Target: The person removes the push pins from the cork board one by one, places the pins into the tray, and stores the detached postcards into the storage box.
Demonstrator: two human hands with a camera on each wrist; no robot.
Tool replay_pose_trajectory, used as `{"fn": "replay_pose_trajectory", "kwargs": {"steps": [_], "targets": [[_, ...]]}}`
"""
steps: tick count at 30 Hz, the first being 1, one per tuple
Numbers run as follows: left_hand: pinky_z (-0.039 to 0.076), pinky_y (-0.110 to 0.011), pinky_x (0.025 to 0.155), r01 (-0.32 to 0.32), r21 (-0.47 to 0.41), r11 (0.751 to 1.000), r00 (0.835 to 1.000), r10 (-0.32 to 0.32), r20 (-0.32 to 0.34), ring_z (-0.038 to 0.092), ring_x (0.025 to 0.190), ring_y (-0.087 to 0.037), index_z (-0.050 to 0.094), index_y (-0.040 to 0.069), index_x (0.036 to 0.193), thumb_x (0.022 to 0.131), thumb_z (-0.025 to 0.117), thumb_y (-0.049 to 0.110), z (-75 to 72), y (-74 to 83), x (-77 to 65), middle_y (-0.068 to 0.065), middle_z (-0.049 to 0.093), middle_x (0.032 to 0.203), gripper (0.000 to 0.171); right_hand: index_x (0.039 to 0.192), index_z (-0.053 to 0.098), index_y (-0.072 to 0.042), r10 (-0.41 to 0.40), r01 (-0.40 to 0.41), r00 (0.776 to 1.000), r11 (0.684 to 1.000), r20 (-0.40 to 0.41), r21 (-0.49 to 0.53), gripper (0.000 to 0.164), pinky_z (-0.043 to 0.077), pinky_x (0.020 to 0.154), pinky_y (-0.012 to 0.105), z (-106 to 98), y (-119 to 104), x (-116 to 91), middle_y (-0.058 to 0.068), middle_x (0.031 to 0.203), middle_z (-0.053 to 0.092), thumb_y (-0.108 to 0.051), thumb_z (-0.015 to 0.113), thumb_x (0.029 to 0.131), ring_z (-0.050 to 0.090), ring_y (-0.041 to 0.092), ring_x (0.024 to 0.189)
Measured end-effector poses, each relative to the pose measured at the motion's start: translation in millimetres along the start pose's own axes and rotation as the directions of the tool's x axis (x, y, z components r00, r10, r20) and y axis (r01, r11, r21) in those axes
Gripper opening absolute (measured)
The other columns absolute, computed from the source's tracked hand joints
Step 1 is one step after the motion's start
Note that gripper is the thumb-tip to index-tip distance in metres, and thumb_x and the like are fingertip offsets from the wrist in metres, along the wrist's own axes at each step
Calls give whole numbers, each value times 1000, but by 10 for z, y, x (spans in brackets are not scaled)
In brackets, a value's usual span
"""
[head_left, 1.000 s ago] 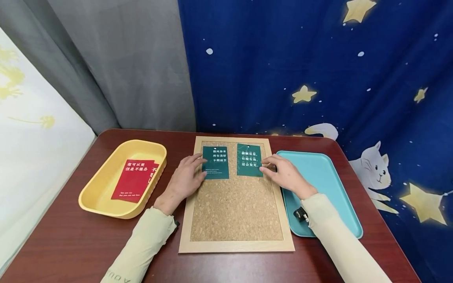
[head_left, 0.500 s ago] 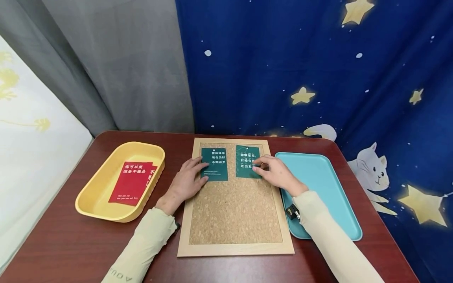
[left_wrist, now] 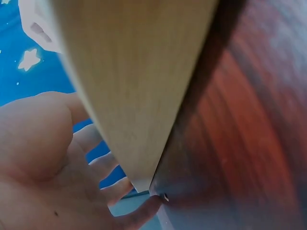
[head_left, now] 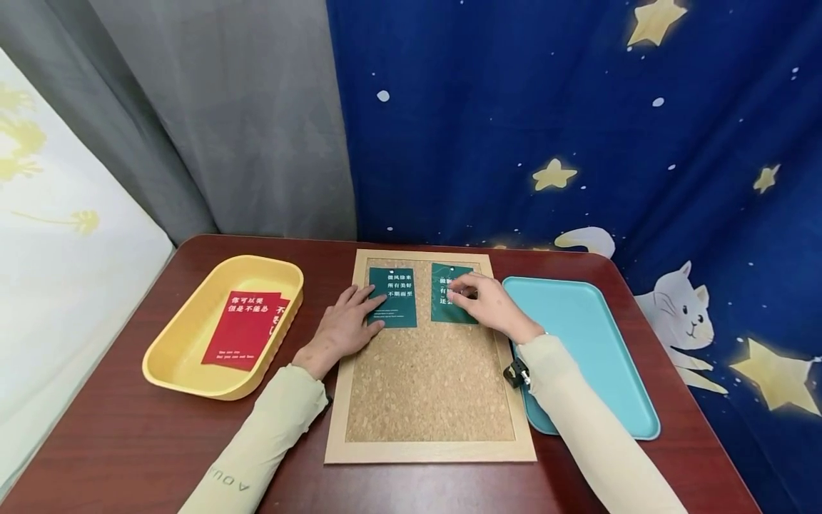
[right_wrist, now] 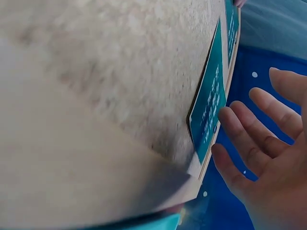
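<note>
A cork board (head_left: 430, 392) with a pale wood frame lies on the table, and two dark green cards with white writing are on its far half. My left hand (head_left: 347, 325) rests over the board's left edge, fingers spread and fingertips on the left green card (head_left: 401, 314). Over the right green card (head_left: 443, 314) is my right hand (head_left: 486, 303), its fingers bent loosely and covering part of the writing. The right wrist view shows these fingers (right_wrist: 240, 124) apart, with nothing between them, close to the card's top edge.
To the left stands a yellow basket (head_left: 160, 357) with red cards (head_left: 240, 332) in it. A blue tray (head_left: 591, 343) lies right of the board, partly under the right forearm. Behind the table (head_left: 122, 414) hang grey and blue curtains.
My right hand has moved left from the right green card's edge to over its middle. The left hand's fingers have spread slightly farther onto the left card.
</note>
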State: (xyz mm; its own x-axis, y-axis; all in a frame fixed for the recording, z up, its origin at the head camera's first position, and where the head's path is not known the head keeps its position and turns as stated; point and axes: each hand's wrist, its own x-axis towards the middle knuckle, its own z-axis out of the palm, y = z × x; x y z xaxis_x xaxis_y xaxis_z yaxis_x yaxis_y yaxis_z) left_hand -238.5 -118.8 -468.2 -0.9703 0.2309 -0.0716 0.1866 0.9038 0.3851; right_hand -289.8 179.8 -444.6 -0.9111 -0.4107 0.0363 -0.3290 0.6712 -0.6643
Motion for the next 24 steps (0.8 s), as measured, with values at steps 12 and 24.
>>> {"fn": "replay_pose_trajectory", "kwargs": {"steps": [12,24], "targets": [[30,-71,120,4,19,1000,999,-4,35,14,163,-38,42,23,161,105,59,40,16,-12,-27,-9,24,175,60,129,72,-14,-5,6,1000,999,-11,34,31,58,90,42,204,-30,221,3,118,73,-32,65,104,70,21,105],[32,-72,119,0,19,1000,1000,-1,30,15,163,-40,42,23,160,105,60,40,-1,-4,-36,-10,25,174,61,130,71,-9,-58,59,998,997,-13,39,30,59,90,41,347,-240,491,7,116,74,-22,68,102,71,22,104]]}}
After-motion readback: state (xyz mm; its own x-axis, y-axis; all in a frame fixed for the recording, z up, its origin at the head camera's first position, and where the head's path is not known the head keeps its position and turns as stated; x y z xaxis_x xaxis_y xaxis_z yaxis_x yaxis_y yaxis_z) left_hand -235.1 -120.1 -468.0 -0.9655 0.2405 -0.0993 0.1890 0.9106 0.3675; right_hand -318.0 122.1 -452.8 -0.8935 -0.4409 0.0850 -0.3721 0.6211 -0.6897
